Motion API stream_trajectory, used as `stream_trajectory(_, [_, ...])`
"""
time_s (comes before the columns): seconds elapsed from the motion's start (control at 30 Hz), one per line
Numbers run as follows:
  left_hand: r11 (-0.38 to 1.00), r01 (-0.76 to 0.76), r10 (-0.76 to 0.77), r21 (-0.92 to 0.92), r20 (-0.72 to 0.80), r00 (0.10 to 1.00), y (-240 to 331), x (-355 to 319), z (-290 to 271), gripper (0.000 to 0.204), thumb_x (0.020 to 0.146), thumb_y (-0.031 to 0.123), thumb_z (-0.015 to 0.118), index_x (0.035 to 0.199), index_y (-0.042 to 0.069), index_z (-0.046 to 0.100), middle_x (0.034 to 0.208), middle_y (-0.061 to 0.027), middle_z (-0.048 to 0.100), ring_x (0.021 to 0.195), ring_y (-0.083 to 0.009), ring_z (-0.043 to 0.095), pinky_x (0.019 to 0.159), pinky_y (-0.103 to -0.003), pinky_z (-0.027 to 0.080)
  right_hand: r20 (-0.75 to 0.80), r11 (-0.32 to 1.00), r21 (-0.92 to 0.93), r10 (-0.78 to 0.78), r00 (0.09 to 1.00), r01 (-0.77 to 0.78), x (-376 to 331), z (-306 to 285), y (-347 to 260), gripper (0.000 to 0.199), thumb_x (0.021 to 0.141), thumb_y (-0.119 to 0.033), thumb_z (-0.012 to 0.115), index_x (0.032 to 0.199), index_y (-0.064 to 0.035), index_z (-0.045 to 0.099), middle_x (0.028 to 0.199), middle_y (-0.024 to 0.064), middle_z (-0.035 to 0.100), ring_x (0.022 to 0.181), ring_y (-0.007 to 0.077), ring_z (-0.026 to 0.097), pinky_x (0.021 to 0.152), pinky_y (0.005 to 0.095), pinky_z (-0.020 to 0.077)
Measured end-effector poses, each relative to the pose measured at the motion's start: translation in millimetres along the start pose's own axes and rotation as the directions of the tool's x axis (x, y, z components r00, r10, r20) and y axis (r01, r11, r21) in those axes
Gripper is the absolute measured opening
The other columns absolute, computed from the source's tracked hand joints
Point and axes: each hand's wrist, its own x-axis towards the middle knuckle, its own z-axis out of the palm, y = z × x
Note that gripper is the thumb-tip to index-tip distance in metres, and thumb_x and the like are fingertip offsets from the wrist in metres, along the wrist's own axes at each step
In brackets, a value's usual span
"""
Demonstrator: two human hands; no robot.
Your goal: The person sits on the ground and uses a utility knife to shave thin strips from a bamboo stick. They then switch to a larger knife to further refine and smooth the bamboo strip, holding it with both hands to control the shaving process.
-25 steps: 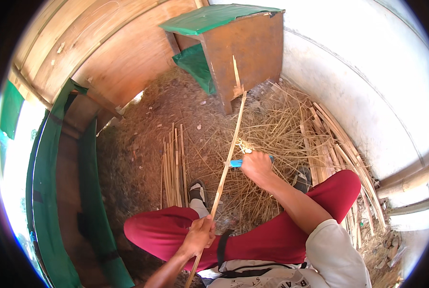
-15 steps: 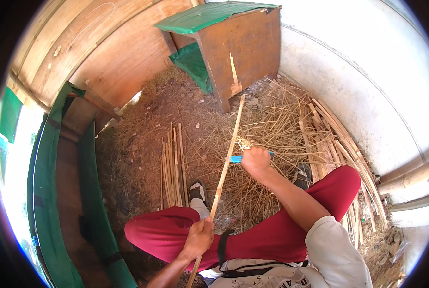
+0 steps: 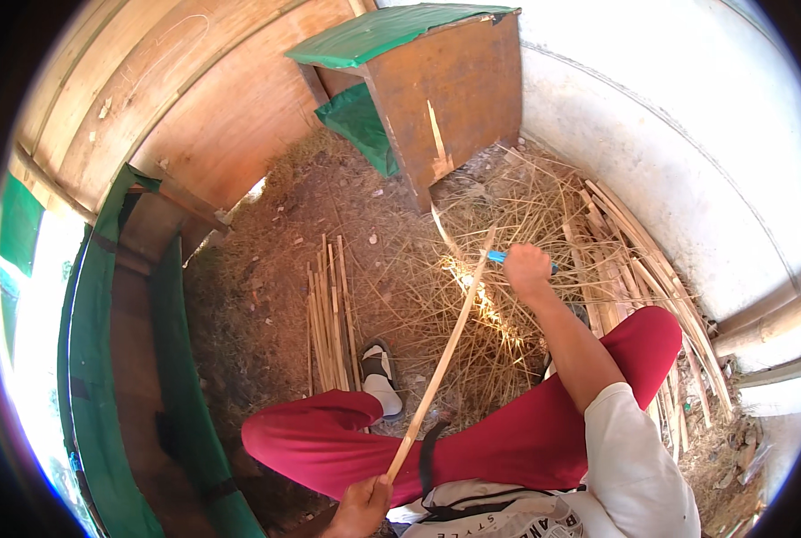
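left of both hands, a bundle of split bamboo slats (image 3: 329,314) lies on the straw-strewn ground (image 3: 266,260). the left hand (image 3: 362,507), low by the red-trousered lap, is clenched around the near end of a long bamboo strip (image 3: 441,359), which slants up and away to the right hand (image 3: 526,267). that hand grips a blue-handled knife (image 3: 501,257) at the strip's far tip. beyond it stands a wooden box with a green top (image 3: 436,81).
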Motion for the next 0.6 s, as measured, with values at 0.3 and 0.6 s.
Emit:
stream_trajectory(0.3, [0.995,-0.058,0.056,0.078,0.023,0.998,-65.6,-4.6,-18.5,0.025,0.101,0.022,0.051,0.119,0.007,0.062,0.087,-0.0068,0.065,0.075,-0.0197,0.063,0.065,-0.034,0.052,0.002,1.000,0.021,0.022,1.000,-0.022,1.7,-7.5,3.0,0.023,0.088,-0.017,0.055,0.088,-0.0049,0.074,0.088,0.0172,0.071,0.085,0.0349,0.071,0.072,0.0452,0.0564])
stream_trajectory(0.6, [0.980,-0.021,0.037,0.196,-0.075,0.997,-35.7,-33.5,-30.7,0.027,0.101,0.021,0.048,0.119,0.006,0.062,0.092,-0.0125,0.066,0.083,-0.0227,0.065,0.068,-0.037,0.051,-0.038,0.959,0.140,0.253,0.967,-0.246,16.5,-19.8,26.5,0.018,0.082,-0.014,0.063,0.090,-0.0014,0.073,0.089,0.0202,0.071,0.086,0.0374,0.071,0.075,0.0454,0.0573])
